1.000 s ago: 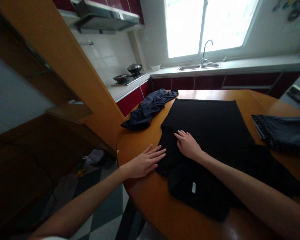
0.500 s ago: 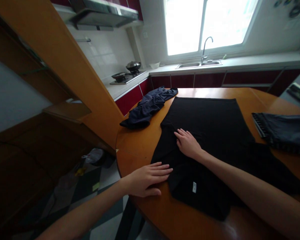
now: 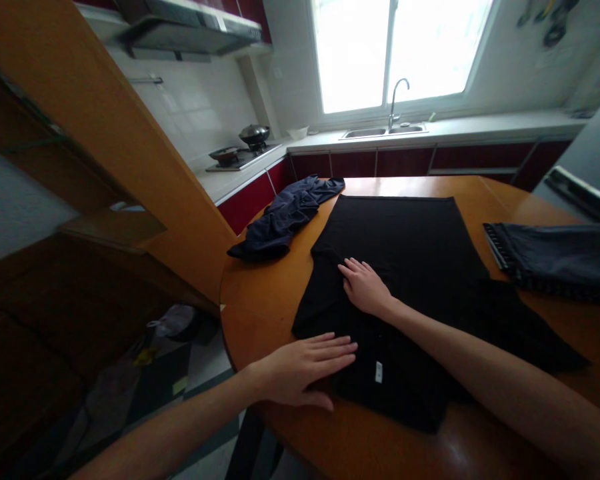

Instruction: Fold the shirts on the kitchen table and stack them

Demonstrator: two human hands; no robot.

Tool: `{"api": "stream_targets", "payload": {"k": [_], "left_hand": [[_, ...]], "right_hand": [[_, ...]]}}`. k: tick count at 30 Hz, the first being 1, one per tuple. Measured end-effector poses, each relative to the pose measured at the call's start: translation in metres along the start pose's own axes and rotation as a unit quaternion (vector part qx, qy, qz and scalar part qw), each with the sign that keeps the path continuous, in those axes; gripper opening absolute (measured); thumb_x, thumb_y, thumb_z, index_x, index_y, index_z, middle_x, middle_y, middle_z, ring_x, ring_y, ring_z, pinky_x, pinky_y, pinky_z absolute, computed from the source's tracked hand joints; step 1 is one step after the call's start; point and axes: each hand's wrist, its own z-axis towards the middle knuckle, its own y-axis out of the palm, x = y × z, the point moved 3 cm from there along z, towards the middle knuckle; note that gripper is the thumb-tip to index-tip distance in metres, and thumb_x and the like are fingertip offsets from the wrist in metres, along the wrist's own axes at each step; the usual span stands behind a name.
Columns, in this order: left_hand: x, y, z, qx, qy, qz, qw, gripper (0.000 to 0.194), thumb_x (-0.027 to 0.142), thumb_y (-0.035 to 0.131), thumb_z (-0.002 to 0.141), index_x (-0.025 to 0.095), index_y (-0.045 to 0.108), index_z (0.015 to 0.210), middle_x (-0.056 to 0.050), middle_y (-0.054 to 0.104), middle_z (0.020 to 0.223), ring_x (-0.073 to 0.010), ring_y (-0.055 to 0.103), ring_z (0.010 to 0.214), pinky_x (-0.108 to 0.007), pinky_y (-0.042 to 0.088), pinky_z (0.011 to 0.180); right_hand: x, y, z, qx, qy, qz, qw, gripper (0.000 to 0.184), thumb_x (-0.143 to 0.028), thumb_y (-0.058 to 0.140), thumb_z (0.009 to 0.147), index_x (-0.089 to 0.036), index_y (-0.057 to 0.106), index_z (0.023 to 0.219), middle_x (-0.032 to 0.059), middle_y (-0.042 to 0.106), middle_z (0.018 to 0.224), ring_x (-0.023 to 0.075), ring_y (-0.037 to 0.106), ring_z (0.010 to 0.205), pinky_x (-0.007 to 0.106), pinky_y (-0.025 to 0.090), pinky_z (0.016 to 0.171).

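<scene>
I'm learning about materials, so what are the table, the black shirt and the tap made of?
The table looks like varnished wood: orange-brown, with a shiny glare, though maybe wood-look board. The black shirt seems matte cloth, maybe cotton: it creases softly. The tap looks like polished metal: silvery and shiny.

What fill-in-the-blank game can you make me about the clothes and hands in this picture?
1. The small rectangular tag on the spread-out black cloth garment is coloured ____.
2. The bare hand farther from the near edge of the brown wooden table is the person's ____ hand.
3. The rumpled dark blue cloth garment lies on the ____ side of the black one.

Missing words: white; right; left.
</scene>
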Motion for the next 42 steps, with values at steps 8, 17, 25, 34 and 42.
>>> {"api": "stream_targets", "payload": {"k": [8,17,25,34,42], "left_hand": [[0.004,0.003,-0.007,-0.018,0.032,-0.016,0.999,0.07,0.029,0.055,0.097,0.021,0.026,0.159,-0.01,0.037,0.159,-0.0262,0.033,0.148,-0.044,0.026,0.124],[-0.019,-0.014,-0.021,0.177,-0.043,-0.03,0.983,0.051,0.017,0.041,0.102,0.028,0.042,0.151,-0.007,0.053,0.149,-0.0216,0.05,0.138,-0.043,0.039,0.118],[-0.05,-0.008,-0.018,0.071,-0.219,0.113,0.966,0.067,0.041,0.042,0.105,0.026,0.01,0.162,-0.006,0.014,0.168,-0.0247,0.011,0.155,-0.05,0.014,0.126],[-0.065,-0.052,-0.018,0.016,-0.219,0.047,0.974,0.059,0.042,0.037,0.106,0.026,0.021,0.161,-0.005,0.024,0.166,-0.0209,0.019,0.154,-0.044,0.018,0.126],[-0.156,-0.063,0.07,0.143,-0.273,0.106,0.945,0.054,0.024,0.035,0.1,0.011,0.038,0.153,-0.013,0.034,0.162,-0.0229,0.026,0.151,-0.042,0.025,0.123]], "right_hand": [[0.0,-0.001,0.0,0.004,-0.006,0.008,1.0,0.048,-0.022,0.041,0.098,-0.011,0.054,0.143,0.0176,0.048,0.152,0.0274,0.041,0.144,0.045,0.028,0.119],[0.001,0.001,0.001,0.005,-0.006,0.006,1.0,0.048,-0.021,0.042,0.097,-0.011,0.055,0.142,0.0178,0.048,0.152,0.0279,0.041,0.143,0.045,0.029,0.119],[0.001,0.0,0.001,0.003,-0.009,0.003,1.0,0.049,-0.022,0.042,0.097,-0.012,0.054,0.143,0.0173,0.049,0.152,0.0272,0.041,0.143,0.045,0.029,0.118],[0.0,-0.001,0.0,0.002,-0.005,-0.001,1.0,0.048,-0.022,0.042,0.097,-0.012,0.055,0.142,0.0171,0.049,0.152,0.0269,0.042,0.143,0.045,0.03,0.118],[-0.001,0.0,0.001,-0.007,-0.001,-0.005,1.0,0.049,-0.021,0.043,0.097,-0.013,0.053,0.144,0.0163,0.048,0.153,0.0262,0.041,0.144,0.045,0.028,0.119]]}}
